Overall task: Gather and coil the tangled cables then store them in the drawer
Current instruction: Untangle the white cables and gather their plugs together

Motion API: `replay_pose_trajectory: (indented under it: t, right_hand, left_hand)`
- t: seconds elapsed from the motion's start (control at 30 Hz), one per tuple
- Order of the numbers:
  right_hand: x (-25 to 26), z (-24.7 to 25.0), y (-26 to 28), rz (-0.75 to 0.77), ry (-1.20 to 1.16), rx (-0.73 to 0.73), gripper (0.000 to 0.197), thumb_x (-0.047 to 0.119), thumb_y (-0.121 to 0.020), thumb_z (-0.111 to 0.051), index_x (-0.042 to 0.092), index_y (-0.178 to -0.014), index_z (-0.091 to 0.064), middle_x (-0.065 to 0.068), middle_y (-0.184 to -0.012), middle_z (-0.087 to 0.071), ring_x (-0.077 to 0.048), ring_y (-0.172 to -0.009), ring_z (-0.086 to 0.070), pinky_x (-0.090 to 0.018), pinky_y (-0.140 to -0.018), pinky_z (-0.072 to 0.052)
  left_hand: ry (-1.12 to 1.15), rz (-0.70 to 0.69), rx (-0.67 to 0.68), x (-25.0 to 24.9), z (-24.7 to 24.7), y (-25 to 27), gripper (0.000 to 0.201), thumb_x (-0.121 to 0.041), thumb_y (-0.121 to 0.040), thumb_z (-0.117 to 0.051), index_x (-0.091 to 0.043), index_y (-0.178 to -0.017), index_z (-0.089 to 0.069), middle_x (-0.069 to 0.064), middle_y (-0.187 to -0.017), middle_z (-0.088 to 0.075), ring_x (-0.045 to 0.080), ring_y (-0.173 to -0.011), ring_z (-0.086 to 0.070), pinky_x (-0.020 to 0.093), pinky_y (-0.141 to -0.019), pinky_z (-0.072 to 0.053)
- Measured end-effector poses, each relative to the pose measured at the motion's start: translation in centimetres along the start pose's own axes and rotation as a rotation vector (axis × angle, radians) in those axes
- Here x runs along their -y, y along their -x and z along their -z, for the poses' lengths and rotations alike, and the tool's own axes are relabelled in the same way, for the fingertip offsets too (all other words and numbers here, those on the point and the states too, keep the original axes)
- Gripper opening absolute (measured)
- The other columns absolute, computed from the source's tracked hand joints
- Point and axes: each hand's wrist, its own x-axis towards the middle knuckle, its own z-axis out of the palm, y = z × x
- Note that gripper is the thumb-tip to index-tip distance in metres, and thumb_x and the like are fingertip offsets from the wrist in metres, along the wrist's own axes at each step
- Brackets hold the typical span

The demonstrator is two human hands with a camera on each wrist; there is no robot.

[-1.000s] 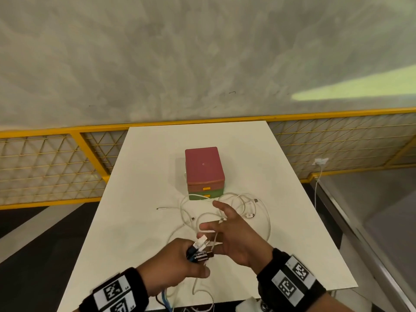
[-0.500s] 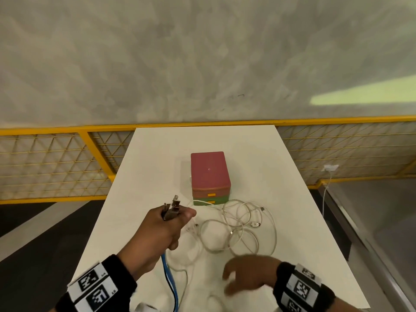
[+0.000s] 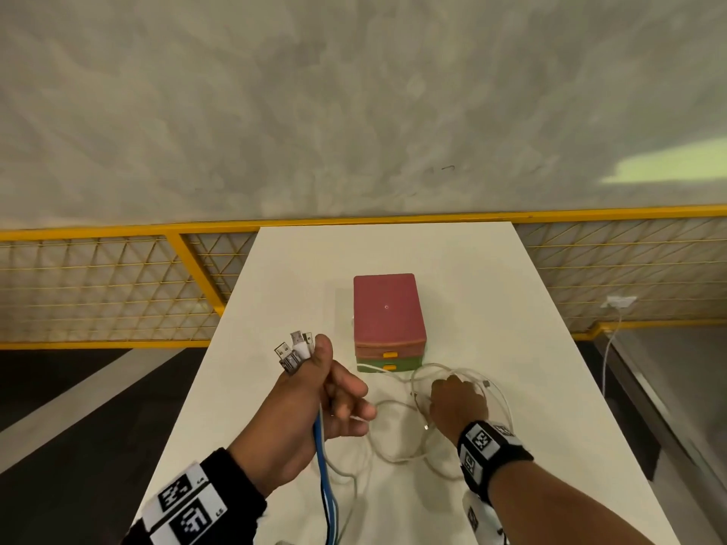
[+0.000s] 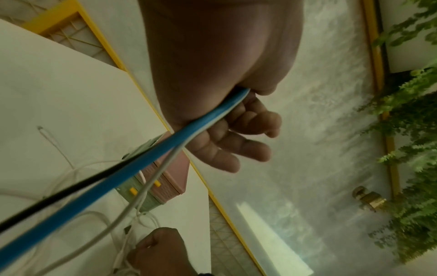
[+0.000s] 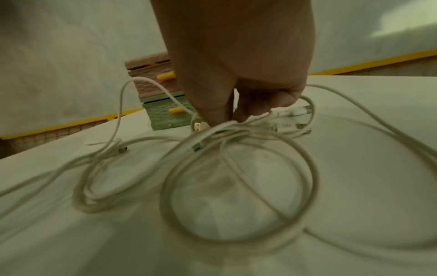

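Observation:
My left hand (image 3: 314, 391) is raised above the table and grips a bundle of cable ends, with USB plugs (image 3: 293, 350) sticking up past the thumb. A blue cable (image 3: 323, 462), a black one (image 4: 59, 196) and a white one (image 4: 151, 179) hang down from that fist. Loops of white cables (image 3: 397, 438) lie tangled on the white table (image 3: 531, 387). My right hand (image 3: 456, 403) is down on the tangle, its fingertips (image 5: 220, 115) pinching white strands (image 5: 227, 125). The small drawer box (image 3: 387, 320), pink on top and green below, has both drawers closed.
Yellow drawer handles (image 3: 390, 360) face me. A yellow mesh railing (image 3: 118, 293) runs behind the table. A white plug and cord (image 3: 617, 308) hang at the right, off the table. The table's right edge (image 3: 613, 446) drops to a dark floor.
My left hand lifted the plug bundle up and forward. My right hand dropped away from the bundle, then reached forward onto the white tangle in front of the drawer box.

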Motion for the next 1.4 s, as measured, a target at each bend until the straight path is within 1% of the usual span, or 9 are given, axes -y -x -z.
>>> replay_pose_trajectory:
  t: [0.23, 0.43, 0.57, 0.83, 0.97, 1.03, 1.17, 1.27, 1.4]
  right_hand:
    - [-1.9, 4.1, 2.2, -0.092, -0.875, -0.145, 0.010, 0.027, -0.074, -0.074, 0.025, -0.069, -0.065, 0.002, -0.082, -0.067, -0.018, -0.080, -0.062, -0.029, -0.074, -0.049]
    - [0.4, 13.3, 7.9, 0.166, -1.449, -0.359, 0.006, 0.001, -0.083, -0.070, 0.007, -0.084, -0.068, -0.004, -0.075, -0.068, -0.009, -0.066, -0.061, -0.017, -0.063, -0.049]
    - [2.5, 16.3, 10.6, 0.291, -1.511, -0.440, 0.010, -0.001, -0.081, -0.072, 0.009, -0.082, -0.070, -0.002, -0.075, -0.072, -0.010, -0.070, -0.066, -0.019, -0.067, -0.053]
    - [5.7, 16.0, 14.0, 0.368, -1.554, -0.328, 0.019, -0.001, -0.090, -0.059, 0.009, -0.092, -0.075, -0.008, -0.092, -0.078, -0.023, -0.089, -0.074, -0.032, -0.076, -0.059]
    - [4.1, 14.7, 14.5, 0.186, -1.464, -0.453, 0.016, 0.002, -0.086, -0.062, 0.009, -0.076, -0.072, 0.002, -0.076, -0.074, -0.011, -0.072, -0.067, -0.018, -0.064, -0.051]
    - [3.0, 13.5, 14.9, 0.021, -1.443, -0.297, 0.025, 0.017, -0.090, -0.062, 0.008, -0.067, -0.066, 0.001, -0.061, -0.065, -0.014, -0.058, -0.056, -0.020, -0.051, -0.041]
    - [3.3, 10.2, 15.3, -0.121, -1.630, 0.484, 0.052, 0.057, -0.093, -0.048, 0.011, -0.080, -0.070, -0.009, -0.076, -0.069, -0.018, -0.062, -0.060, -0.026, -0.053, -0.037]
    - [4.3, 9.5, 13.8, -0.213, -2.075, 0.561, 0.038, 0.046, -0.093, -0.051, 0.011, -0.088, -0.066, -0.010, -0.083, -0.071, -0.022, -0.073, -0.067, -0.031, -0.067, -0.047]
    - [4.4, 10.7, 11.1, -0.207, -2.337, 0.490, 0.016, 0.024, -0.082, -0.059, 0.009, -0.085, -0.062, -0.009, -0.082, -0.070, -0.022, -0.068, -0.072, -0.033, -0.067, -0.056]
  left_hand:
    - [0.054, 0.071, 0.054, 0.6, 0.4, -1.3, 0.048, -0.040, -0.084, -0.055, -0.001, -0.108, -0.069, 0.018, -0.096, -0.074, 0.034, -0.102, -0.071, 0.053, -0.093, -0.053]
    - [-0.091, 0.014, 0.061, 0.8, -1.9, -2.5, 0.036, -0.032, -0.096, -0.050, -0.012, -0.122, -0.064, 0.003, -0.116, -0.074, 0.018, -0.114, -0.067, 0.044, -0.101, -0.048]
    - [-0.173, -0.062, 0.079, 0.0, -4.2, -2.9, 0.027, -0.032, -0.098, -0.049, -0.023, -0.115, -0.068, -0.007, -0.114, -0.075, 0.009, -0.113, -0.066, 0.037, -0.100, -0.048]
    - [-0.074, -0.105, 0.134, -0.2, -6.2, -2.9, 0.039, -0.030, -0.101, -0.045, -0.007, -0.130, -0.058, 0.016, -0.127, -0.066, 0.029, -0.121, -0.061, 0.048, -0.107, -0.045]
    - [-0.042, -0.159, 0.110, -0.4, -5.4, -2.8, 0.031, -0.025, -0.101, -0.047, -0.011, -0.097, -0.075, 0.013, -0.106, -0.075, 0.031, -0.110, -0.067, 0.047, -0.099, -0.051]
    - [0.039, -0.171, 0.067, -0.8, -4.9, -2.7, 0.033, -0.025, -0.099, -0.048, -0.011, -0.078, -0.070, 0.008, -0.087, -0.074, 0.027, -0.093, -0.070, 0.040, -0.083, -0.058]
    - [0.120, -0.134, 0.052, -0.9, -4.1, -2.1, 0.041, -0.039, -0.096, -0.048, -0.012, -0.066, -0.055, 0.007, -0.061, -0.053, 0.022, -0.059, -0.056, 0.037, -0.062, -0.056]
    - [0.107, -0.085, 0.038, -0.4, -3.4, -1.3, 0.048, -0.043, -0.096, -0.048, -0.015, -0.057, -0.044, 0.003, -0.050, -0.035, 0.015, -0.039, -0.035, 0.025, -0.041, -0.037]
    - [-0.088, 0.080, 0.065, 0.9, -1.3, 0.3, 0.048, -0.042, -0.096, -0.053, -0.019, -0.056, -0.036, 0.000, -0.051, -0.026, 0.011, -0.037, -0.018, 0.019, -0.038, -0.014]
